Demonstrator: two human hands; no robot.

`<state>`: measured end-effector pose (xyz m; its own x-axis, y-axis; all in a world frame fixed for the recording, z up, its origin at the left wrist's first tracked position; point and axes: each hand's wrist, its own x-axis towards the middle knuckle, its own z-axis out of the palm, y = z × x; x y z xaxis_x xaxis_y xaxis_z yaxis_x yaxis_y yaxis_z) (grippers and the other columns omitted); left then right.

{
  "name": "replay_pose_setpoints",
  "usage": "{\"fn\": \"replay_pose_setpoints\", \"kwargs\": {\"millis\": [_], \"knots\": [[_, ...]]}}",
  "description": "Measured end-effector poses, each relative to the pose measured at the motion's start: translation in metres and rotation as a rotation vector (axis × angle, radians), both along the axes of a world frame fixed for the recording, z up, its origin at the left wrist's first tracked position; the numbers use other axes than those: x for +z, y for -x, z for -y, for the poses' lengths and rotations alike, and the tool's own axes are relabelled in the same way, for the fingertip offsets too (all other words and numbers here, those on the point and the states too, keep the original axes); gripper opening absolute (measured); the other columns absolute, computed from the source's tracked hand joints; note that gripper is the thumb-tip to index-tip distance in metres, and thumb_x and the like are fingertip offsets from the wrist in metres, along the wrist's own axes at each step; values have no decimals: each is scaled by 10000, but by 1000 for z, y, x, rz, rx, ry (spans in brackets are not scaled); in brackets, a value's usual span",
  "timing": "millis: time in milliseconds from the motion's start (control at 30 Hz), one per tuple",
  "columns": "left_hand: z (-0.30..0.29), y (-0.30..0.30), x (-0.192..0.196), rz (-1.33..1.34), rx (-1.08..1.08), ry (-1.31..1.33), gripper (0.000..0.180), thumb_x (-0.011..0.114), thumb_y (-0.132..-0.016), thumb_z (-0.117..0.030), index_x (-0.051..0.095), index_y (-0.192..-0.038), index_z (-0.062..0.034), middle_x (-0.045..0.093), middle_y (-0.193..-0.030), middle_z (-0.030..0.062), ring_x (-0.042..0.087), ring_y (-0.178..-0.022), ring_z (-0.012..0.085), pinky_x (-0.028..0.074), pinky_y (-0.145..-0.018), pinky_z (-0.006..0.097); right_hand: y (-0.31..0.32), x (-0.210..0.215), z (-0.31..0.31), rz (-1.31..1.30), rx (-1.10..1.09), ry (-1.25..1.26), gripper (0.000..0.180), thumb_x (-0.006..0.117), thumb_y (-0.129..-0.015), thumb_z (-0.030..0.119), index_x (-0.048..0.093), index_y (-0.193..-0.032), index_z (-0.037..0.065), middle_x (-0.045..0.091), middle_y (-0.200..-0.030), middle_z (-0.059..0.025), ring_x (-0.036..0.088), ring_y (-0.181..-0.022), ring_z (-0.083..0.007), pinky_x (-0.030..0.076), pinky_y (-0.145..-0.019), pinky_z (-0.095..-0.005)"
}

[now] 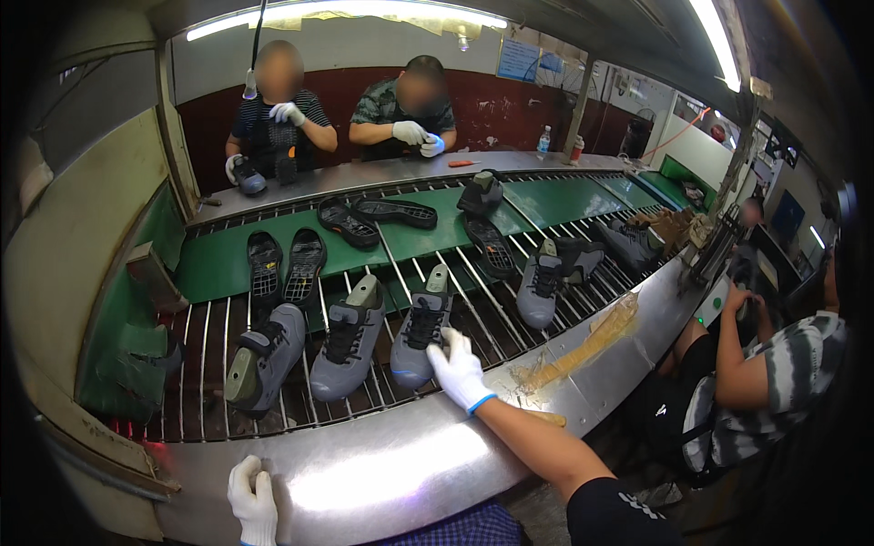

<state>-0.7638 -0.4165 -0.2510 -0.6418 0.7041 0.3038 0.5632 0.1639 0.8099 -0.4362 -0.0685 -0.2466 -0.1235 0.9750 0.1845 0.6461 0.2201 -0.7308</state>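
Note:
My right hand [460,373], in a white glove with a blue cuff edge, reaches to the side of a grey shoe [414,346] with black laces and a green last in it. Its fingers are slightly apart and touch or nearly touch the shoe. To the left stand a second grey shoe [344,350] with a last and a third shoe [280,350], turned with its last toward me. My left hand [252,500], also gloved in white, rests by the metal ledge [382,478] with fingers curled and nothing visible in them.
Metal rollers [205,364] and a green belt [218,264] carry black soles [305,259] and more shoes [540,287]. Two gloved people work across the line; one holds a shoe [248,176]. A bottle [543,139] and a red-handled tool [462,164] lie along the far ledge. Another person sits at right.

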Motion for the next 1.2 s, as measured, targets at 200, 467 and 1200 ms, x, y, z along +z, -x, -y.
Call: {"fn": "replay_pose_setpoints", "kwargs": {"millis": [200, 467, 1200], "knots": [[-2, 1, -10, -74, -1, 11, 279, 684, -908, 1, 719, -1180, 52, 731, -1181, 200, 727, -1053, 338, 595, -915, 396, -76, -2, -103, 151, -67, -177, 544, 648, -1010, 421, 599, -1442, 94, 638, -1380, -272, 674, -1203, -489, 534, -1074, -551], [-5, -2, 15, -189, -34, 193, 322, 697, -1035, -109, 705, -1328, 26, 740, -1300, 195, 692, -1230, 336, 533, -1112, 428, -116, -4, -221, 486, -214, -345, 692, 715, -899, 310, 511, -1516, 72, 583, -1481, -217, 599, -1317, -460, 527, -1058, -592], [-11, 5, 23, -363, -31, 332, 303, 736, -1001, -130, 740, -1282, -15, 748, -1272, 191, 694, -1197, 375, 540, -1087, 459, -115, -19, -278, 748, 9, -416, 381, 775, -841, 275, 695, -1163, 87, 705, -1071, -169, 681, -1068, -402, 549, -925, -557]]}}
